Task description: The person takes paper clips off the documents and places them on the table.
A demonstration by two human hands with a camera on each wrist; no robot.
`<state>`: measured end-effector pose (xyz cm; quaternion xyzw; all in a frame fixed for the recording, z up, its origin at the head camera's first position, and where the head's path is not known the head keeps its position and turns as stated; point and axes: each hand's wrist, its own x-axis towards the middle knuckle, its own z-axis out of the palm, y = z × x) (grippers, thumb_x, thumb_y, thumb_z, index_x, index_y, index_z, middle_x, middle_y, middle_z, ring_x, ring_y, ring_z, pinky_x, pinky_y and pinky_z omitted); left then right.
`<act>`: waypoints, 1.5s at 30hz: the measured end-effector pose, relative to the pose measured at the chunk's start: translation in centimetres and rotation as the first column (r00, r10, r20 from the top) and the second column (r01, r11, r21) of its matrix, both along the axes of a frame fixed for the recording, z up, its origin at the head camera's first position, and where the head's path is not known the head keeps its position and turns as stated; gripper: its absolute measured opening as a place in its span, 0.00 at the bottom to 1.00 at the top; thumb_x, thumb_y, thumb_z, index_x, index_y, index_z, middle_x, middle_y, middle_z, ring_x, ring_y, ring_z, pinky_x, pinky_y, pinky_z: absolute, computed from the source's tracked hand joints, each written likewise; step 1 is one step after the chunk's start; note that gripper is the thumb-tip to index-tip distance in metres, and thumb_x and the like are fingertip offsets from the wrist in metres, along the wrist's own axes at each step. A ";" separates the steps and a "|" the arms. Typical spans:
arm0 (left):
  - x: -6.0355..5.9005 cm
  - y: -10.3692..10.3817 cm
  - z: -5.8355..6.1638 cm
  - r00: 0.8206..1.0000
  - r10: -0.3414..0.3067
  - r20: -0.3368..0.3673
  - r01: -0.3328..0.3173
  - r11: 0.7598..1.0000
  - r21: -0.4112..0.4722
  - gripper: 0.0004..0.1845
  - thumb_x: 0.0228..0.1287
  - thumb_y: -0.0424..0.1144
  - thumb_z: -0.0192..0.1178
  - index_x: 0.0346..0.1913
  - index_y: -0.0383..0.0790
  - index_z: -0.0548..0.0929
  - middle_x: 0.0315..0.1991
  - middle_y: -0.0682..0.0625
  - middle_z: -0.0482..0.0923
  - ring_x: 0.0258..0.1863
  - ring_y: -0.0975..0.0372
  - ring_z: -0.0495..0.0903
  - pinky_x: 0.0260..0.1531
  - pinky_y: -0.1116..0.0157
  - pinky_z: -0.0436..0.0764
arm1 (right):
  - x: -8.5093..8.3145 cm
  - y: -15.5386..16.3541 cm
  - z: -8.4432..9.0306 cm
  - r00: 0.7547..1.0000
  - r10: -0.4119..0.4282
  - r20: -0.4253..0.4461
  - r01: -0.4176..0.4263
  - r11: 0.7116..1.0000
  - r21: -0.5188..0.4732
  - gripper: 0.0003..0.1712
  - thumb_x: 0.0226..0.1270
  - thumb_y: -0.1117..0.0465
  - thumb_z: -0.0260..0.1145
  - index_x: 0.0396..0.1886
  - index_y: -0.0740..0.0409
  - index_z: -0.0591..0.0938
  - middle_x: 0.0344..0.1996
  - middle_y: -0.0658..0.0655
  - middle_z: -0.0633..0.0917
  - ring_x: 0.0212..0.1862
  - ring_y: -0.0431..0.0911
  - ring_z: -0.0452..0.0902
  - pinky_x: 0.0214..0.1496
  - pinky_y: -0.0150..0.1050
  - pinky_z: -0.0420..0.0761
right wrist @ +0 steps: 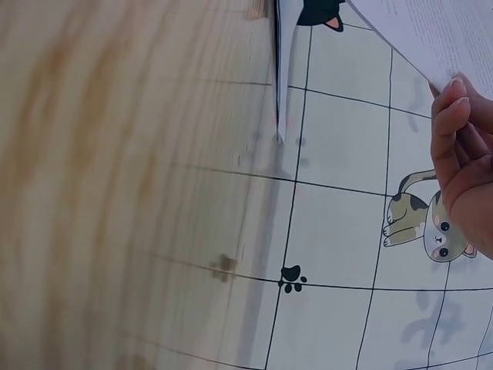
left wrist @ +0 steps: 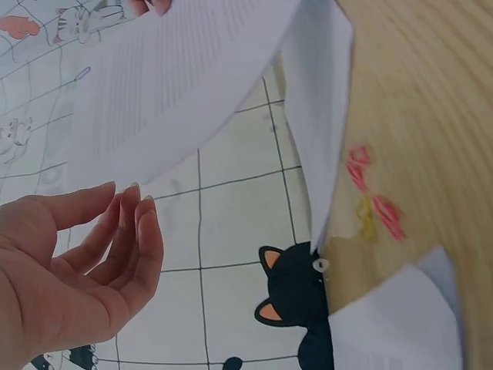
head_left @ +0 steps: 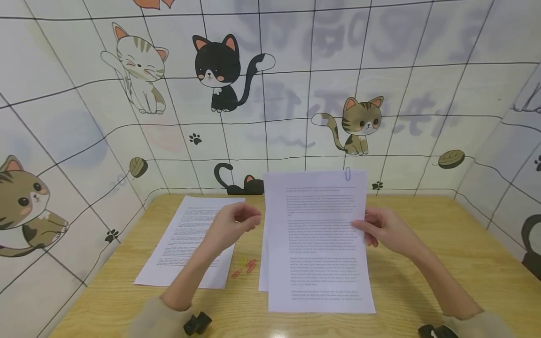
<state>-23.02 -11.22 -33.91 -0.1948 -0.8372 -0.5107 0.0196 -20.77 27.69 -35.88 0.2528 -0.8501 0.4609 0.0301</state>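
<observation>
My right hand [head_left: 380,228] pinches the right edge of a stack of printed sheets [head_left: 317,244] and holds it tilted up over the table. A blue paper clip [head_left: 348,174] sits on the stack's top edge. The right wrist view shows my fingers [right wrist: 454,131] curled on the paper's edge [right wrist: 416,38]. My left hand [head_left: 234,225] hovers just left of the stack with loosely bent fingers, holding nothing. In the left wrist view its fingers [left wrist: 115,231] are relaxed, apart from the lifted sheets [left wrist: 169,85].
Another printed stack [head_left: 190,241] lies flat on the wooden table [head_left: 422,281] at the left. A few red and yellow paper clips [head_left: 245,266] lie between the two stacks. More sheets [head_left: 264,263] lie under the held stack. Cat-patterned walls enclose the table on three sides.
</observation>
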 end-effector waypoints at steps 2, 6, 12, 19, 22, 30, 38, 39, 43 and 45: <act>0.0 0.6 0.4 1.000 0.004 -0.022 -0.004 1.000 0.023 0.05 0.67 0.35 0.67 0.43 0.38 0.86 0.33 0.48 0.84 0.35 0.53 0.82 0.36 0.64 0.79 | 0.0 0.0 -0.1 1.000 -0.008 -0.008 0.008 1.000 0.000 0.13 0.74 0.67 0.62 0.55 0.65 0.80 0.23 0.52 0.84 0.18 0.44 0.72 0.17 0.34 0.72; 0.1 1.7 1.1 0.998 0.008 -0.064 -0.003 0.996 0.088 0.06 0.65 0.34 0.69 0.43 0.39 0.87 0.37 0.49 0.86 0.37 0.54 0.83 0.38 0.64 0.80 | 0.0 0.1 -0.1 1.000 -0.007 -0.029 0.007 1.000 0.002 0.12 0.74 0.68 0.62 0.54 0.65 0.79 0.24 0.53 0.84 0.18 0.44 0.72 0.17 0.34 0.72; 0.1 3.3 2.0 0.992 -0.011 -0.128 0.034 0.983 0.179 0.05 0.65 0.33 0.68 0.42 0.38 0.87 0.38 0.48 0.85 0.38 0.59 0.83 0.43 0.66 0.82 | 0.2 -0.1 -0.1 0.999 -0.002 -0.039 0.002 1.000 0.003 0.12 0.74 0.68 0.63 0.54 0.65 0.80 0.25 0.53 0.85 0.18 0.45 0.72 0.17 0.36 0.73; 0.2 5.2 2.8 0.972 -0.031 -0.232 0.083 0.973 0.218 0.06 0.66 0.31 0.67 0.44 0.37 0.87 0.39 0.50 0.86 0.40 0.61 0.83 0.48 0.63 0.82 | 0.3 -0.2 0.0 0.999 -0.010 -0.040 0.010 1.000 0.004 0.12 0.74 0.67 0.63 0.55 0.64 0.80 0.25 0.53 0.84 0.18 0.45 0.73 0.18 0.35 0.73; 0.4 6.0 3.3 0.963 -0.037 -0.268 0.100 0.969 0.226 0.07 0.66 0.31 0.67 0.45 0.35 0.87 0.40 0.50 0.86 0.41 0.61 0.83 0.49 0.63 0.82 | 0.3 -0.3 0.0 0.999 -0.008 -0.043 0.008 1.000 0.007 0.13 0.74 0.67 0.63 0.55 0.63 0.80 0.25 0.53 0.84 0.18 0.45 0.73 0.18 0.35 0.73; 0.8 8.3 4.7 0.933 -0.043 -0.358 0.123 0.971 0.203 0.10 0.66 0.33 0.67 0.49 0.38 0.87 0.43 0.51 0.87 0.45 0.64 0.83 0.51 0.63 0.80 | 0.3 -0.4 0.0 0.999 -0.020 -0.038 0.020 1.000 0.009 0.13 0.74 0.67 0.63 0.55 0.63 0.80 0.25 0.53 0.84 0.19 0.44 0.73 0.18 0.34 0.73; 0.8 10.6 5.9 0.900 -0.088 -0.428 0.177 0.969 0.172 0.10 0.69 0.33 0.65 0.50 0.37 0.86 0.47 0.49 0.86 0.50 0.64 0.80 0.56 0.67 0.76 | 0.3 -0.5 0.0 0.999 -0.017 -0.039 0.018 1.000 0.011 0.12 0.74 0.66 0.63 0.55 0.62 0.80 0.24 0.52 0.83 0.19 0.44 0.73 0.18 0.36 0.73; 0.8 10.9 6.0 0.895 -0.091 -0.436 0.179 0.970 0.166 0.10 0.69 0.33 0.65 0.51 0.37 0.86 0.47 0.49 0.86 0.51 0.63 0.80 0.56 0.67 0.75 | 0.3 -0.5 0.0 0.999 -0.016 -0.040 0.016 1.000 0.011 0.12 0.74 0.66 0.63 0.55 0.62 0.80 0.23 0.52 0.83 0.19 0.44 0.73 0.18 0.36 0.73; 0.6 11.9 6.4 0.871 -0.088 -0.483 0.177 0.974 0.143 0.11 0.69 0.32 0.64 0.51 0.35 0.85 0.48 0.47 0.85 0.51 0.62 0.81 0.56 0.68 0.75 | 0.4 -0.7 0.1 0.999 -0.020 -0.045 0.020 1.000 0.016 0.12 0.74 0.66 0.63 0.55 0.62 0.81 0.20 0.51 0.81 0.18 0.44 0.72 0.18 0.36 0.73; 0.3 12.4 6.5 0.856 -0.076 -0.512 0.168 0.976 0.136 0.11 0.68 0.31 0.65 0.51 0.35 0.86 0.49 0.47 0.85 0.52 0.61 0.81 0.57 0.69 0.74 | 0.5 -0.8 0.2 0.999 -0.023 -0.045 0.024 1.000 0.017 0.13 0.74 0.66 0.63 0.55 0.62 0.81 0.20 0.51 0.80 0.18 0.44 0.72 0.18 0.36 0.73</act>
